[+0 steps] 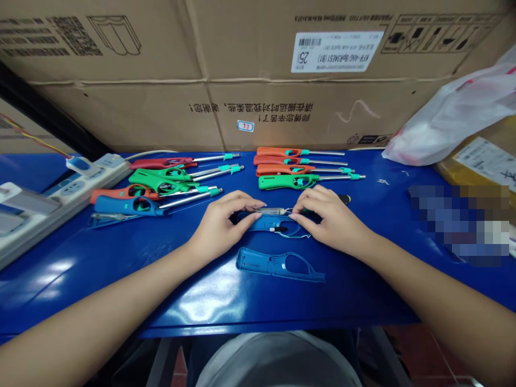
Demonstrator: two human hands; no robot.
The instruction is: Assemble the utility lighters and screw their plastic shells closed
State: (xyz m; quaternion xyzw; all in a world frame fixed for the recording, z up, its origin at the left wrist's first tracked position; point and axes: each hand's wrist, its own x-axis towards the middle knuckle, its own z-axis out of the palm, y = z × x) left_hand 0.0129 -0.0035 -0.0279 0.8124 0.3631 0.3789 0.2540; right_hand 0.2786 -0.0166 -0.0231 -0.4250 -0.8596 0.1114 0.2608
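A clear fuel tank (271,211) lies along the upper edge of an opened blue lighter half-shell (264,223). My left hand (228,220) pinches the tank's left end between thumb and fingers, close against the shell. At the tank's right end, where a thin white wire shows, my right hand (326,215) is closed in a pinch; what lies between its fingertips is hidden. Inside the shell sits a small black-and-white part (277,229), and a white wire loops along its lower right edge. Nearer to me, the other blue half-shell (278,264) rests with its inside up.
Assembled stick lighters lie in two groups: red, green, orange and blue ones (127,205) at left, orange and green ones (287,181) at right. A power strip (72,188) borders the left. Behind stands a cardboard box (226,118). Small pale pieces (382,181) and a plastic bag (447,118) are right.
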